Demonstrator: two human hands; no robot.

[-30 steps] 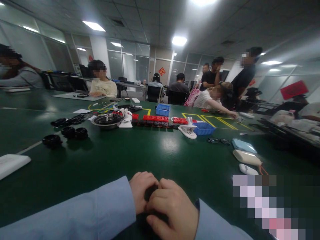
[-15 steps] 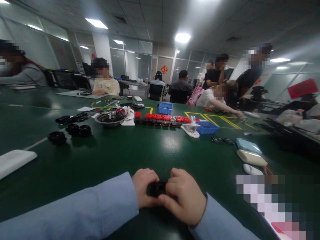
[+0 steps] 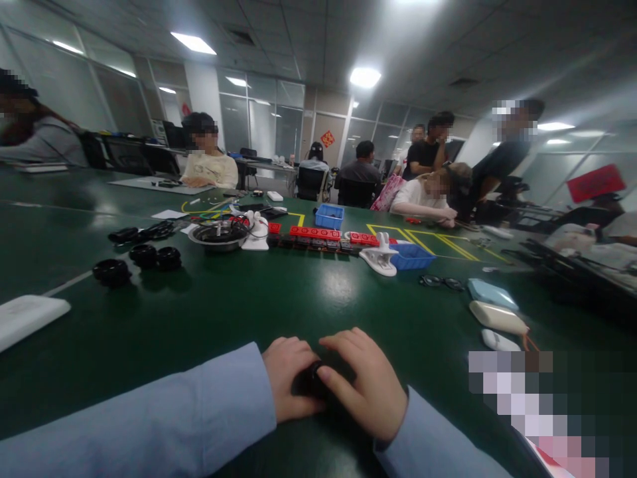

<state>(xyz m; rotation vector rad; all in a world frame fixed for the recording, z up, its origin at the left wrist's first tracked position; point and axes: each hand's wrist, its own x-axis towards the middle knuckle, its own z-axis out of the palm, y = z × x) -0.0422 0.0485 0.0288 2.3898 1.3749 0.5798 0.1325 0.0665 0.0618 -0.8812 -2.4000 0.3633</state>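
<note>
My left hand (image 3: 287, 378) and my right hand (image 3: 365, 385) rest together on the dark green table (image 3: 318, 299) near its front edge. Between them sits a small black round part (image 3: 309, 380), mostly covered by my fingers. Both hands grip it, the left from the left side, the right with thumb and fingers curled over it. Light blue sleeves cover both my forearms.
Several black round parts (image 3: 144, 255) lie at the left, a white flat box (image 3: 27, 318) at the far left. A metal bowl (image 3: 217, 236), red strips (image 3: 313, 232), blue bins (image 3: 411, 255), a white clip (image 3: 379, 257) and pouches (image 3: 495, 317) lie further off. Other people sit around.
My right hand's fingers have spread and shifted over the black part, which showed more clearly half a second ago. A seated person at the far right drew an outstretched arm back.
</note>
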